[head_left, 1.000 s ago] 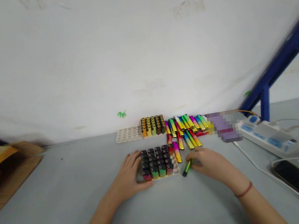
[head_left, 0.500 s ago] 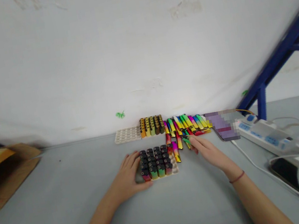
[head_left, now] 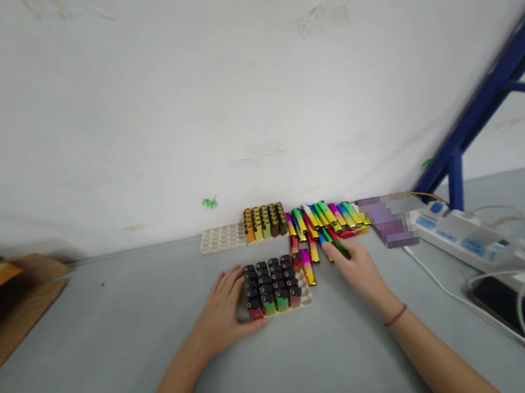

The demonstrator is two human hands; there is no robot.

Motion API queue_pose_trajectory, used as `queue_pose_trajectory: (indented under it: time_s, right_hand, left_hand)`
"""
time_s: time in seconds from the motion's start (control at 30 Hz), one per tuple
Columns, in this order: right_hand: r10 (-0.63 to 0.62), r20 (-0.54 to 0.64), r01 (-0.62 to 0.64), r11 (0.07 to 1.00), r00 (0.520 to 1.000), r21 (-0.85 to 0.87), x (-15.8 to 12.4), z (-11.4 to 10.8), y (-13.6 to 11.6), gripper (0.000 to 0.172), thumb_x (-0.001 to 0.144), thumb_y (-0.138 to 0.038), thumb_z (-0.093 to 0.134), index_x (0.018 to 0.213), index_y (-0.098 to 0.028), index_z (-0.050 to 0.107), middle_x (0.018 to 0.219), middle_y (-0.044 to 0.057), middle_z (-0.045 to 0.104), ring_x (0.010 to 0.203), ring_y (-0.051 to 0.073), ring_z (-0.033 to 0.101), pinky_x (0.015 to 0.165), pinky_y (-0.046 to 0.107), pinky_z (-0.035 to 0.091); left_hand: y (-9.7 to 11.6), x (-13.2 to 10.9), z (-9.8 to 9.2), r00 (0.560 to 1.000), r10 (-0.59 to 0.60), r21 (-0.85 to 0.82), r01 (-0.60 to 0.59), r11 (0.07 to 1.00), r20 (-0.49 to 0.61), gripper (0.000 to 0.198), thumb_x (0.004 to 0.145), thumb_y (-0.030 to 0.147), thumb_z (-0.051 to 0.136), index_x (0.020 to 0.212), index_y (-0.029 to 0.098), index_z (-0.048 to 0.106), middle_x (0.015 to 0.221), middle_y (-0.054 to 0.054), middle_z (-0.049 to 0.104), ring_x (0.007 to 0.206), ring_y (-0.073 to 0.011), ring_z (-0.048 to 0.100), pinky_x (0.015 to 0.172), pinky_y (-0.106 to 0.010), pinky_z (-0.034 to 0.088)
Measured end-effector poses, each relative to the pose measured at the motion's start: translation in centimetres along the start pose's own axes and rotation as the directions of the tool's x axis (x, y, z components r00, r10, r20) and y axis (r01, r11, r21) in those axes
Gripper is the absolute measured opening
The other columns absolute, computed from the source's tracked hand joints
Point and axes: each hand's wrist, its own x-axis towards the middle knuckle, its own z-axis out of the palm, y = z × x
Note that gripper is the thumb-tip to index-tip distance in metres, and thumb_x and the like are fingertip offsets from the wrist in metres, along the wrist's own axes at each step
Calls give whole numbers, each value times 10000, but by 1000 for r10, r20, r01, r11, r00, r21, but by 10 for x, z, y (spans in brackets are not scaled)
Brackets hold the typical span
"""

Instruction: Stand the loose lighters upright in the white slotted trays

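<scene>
Head view: left hand (head_left: 218,306) at lighter tray's (head_left: 304,291) edge; right hand's (head_left: 361,272) grip narrow on green lighter (head_left: 341,249).

We're live over a grey tabletop (head_left: 94,368), folks: pale trays (head_left: 222,237) of upright lighters (head_left: 264,222), loose lighters (head_left: 327,217) heaped beside them, a white power strip (head_left: 468,241), a dark phone (head_left: 523,320), and brown cardboard (head_left: 10,322)!

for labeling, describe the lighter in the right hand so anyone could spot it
On the grey table, find the loose pile of rainbow lighters. At its front edge, the right hand pinches a dark green lighter, the only one held.
</scene>
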Motion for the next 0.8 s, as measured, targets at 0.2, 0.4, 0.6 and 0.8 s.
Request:
queue_pose_trajectory:
  time_s: [0.2,0.4,0.6,0.8]
  right_hand:
    - [73,-124,-69,997,990,35,-2,8,2,432,798,-536,498,533,-213,389,519,-43,356,542,121,365,527,265,259]
    - [64,-266,-49,997,962,62,-4,10,-3,373,808,-463,477,555,-235,324,508,-57,304,520,108,304,495,267,197]
    - [74,-309,-61,997,948,49,-5,12,-2,422,819,-503,510,559,-236,311,513,-61,297,529,109,311,500,264,207]
    - [75,-312,-60,997,947,57,-4,11,2,377,812,-460,483,559,-237,315,501,-63,306,518,111,315,507,269,207]
  left_hand:
    - [-1,0,1,1000,-1,-2,1,1000,-6,754,729,659,655,1270,145,543,1382,-201,525,1290,-374,479,1118,-567,324]
    - [0,0,0,1000,-2,-6,2,1000,-10,745,733,643,661,1279,151,535,1379,-198,529,1286,-381,483,1115,-576,326]
    - [1,1,-1,1000,-5,-17,5,1000,-16,749,720,644,670,1281,165,540,1375,-188,538,1277,-385,492,1111,-582,334]
    - [1,0,-2,1000,1,-2,-1,1000,-6,738,736,667,644,1257,153,554,1370,-196,537,1274,-389,494,1107,-580,343]
